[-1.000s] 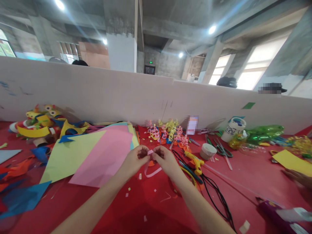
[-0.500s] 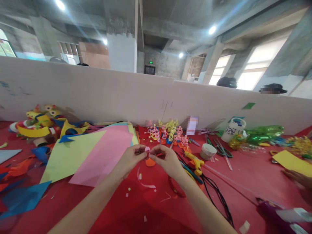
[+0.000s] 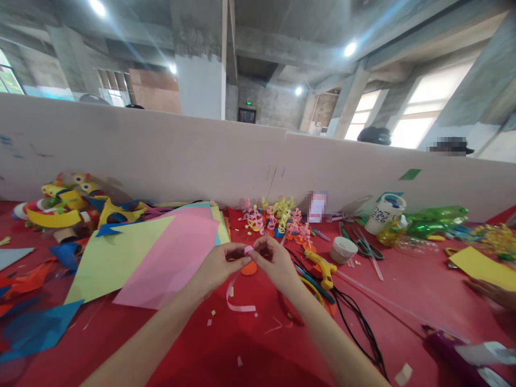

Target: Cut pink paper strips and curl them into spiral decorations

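Note:
Both of my hands meet over the red table, pinching a small pink paper strip [image 3: 249, 250] between them. My left hand [image 3: 224, 264] is closed on its left end, and my right hand [image 3: 274, 259] has thumb and finger closed on its right end. The strip looks bent into a curl; part of it is hidden by my fingers. Just below the fingertips lies an orange paper disc [image 3: 249, 268]. A longer pink strip [image 3: 241, 308] curves on the table under my hands. Beyond them stand several curly pink and yellow paper decorations [image 3: 282, 215].
Pink and yellow-green paper sheets [image 3: 161, 258] lie to the left. A yellow glue gun [image 3: 321, 267], a small white cup [image 3: 343, 249] and green-handled scissors [image 3: 368, 249] lie to the right. Another person's hand [image 3: 489, 293] is near a yellow sheet [image 3: 486, 266]. A white partition [image 3: 193, 156] stands behind.
The pink strip between my fingers now shows as a wider band. My fingertips have shifted slightly to the right and turned a little. The tools and papers stay put.

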Available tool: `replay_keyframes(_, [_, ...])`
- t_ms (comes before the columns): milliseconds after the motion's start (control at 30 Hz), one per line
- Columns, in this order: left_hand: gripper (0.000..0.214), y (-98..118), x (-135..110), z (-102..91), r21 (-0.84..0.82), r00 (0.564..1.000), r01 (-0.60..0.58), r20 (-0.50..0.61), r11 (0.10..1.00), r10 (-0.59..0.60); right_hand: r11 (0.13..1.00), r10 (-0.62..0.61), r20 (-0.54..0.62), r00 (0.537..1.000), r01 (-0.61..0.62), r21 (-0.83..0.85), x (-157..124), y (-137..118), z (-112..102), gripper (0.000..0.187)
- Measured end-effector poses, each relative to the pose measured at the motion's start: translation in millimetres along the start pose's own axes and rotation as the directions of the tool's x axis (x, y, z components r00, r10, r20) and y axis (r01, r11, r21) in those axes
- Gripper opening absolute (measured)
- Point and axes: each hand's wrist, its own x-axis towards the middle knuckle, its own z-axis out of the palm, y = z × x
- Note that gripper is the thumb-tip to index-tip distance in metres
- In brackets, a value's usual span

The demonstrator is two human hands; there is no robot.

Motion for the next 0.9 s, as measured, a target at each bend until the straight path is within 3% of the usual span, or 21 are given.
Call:
replay_keyframes(167, [0.025,0,1,1.7,-0.006,0.999,-0.043,0.004,0.999,0.043,0.975,0.122,0.107,0.987,-0.139,0.175,2,2,-1,0.038])
replay_keyframes(367, [0.022,-2,2,1.0,0.058,0.996,-0.074,-0.037,0.996,0.076,0.902,0.204,0.253,0.946,-0.282,0.327,-1,-7,-6,0.04])
replay_keyframes(467, [0.023,-2,3,0.1,0.074,0.996,-0.071,-0.047,0.995,0.075,0.925,0.184,0.263,0.947,-0.258,0.28,-1,-12,-12,0.036])
replay_keyframes(567, [0.026,-1,2,0.2,0.071,0.997,-0.055,-0.05,0.996,0.059,0.964,0.162,0.202,0.966,-0.198,0.178,1,-13,-16,0.03])
replay_keyframes(733, [0.025,-3,3,1.7,0.053,0.996,-0.083,0.016,0.995,0.082,0.998,0.062,0.157,0.986,-0.06,-0.02,2,-11,-16,0.02])
replay_keyframes(900, [0.023,-3,3,2.9,0.164,0.992,-0.123,0.024,0.979,0.121,0.993,0.105,0.162,0.981,-0.096,-0.062,1,-17,-19,0.019])
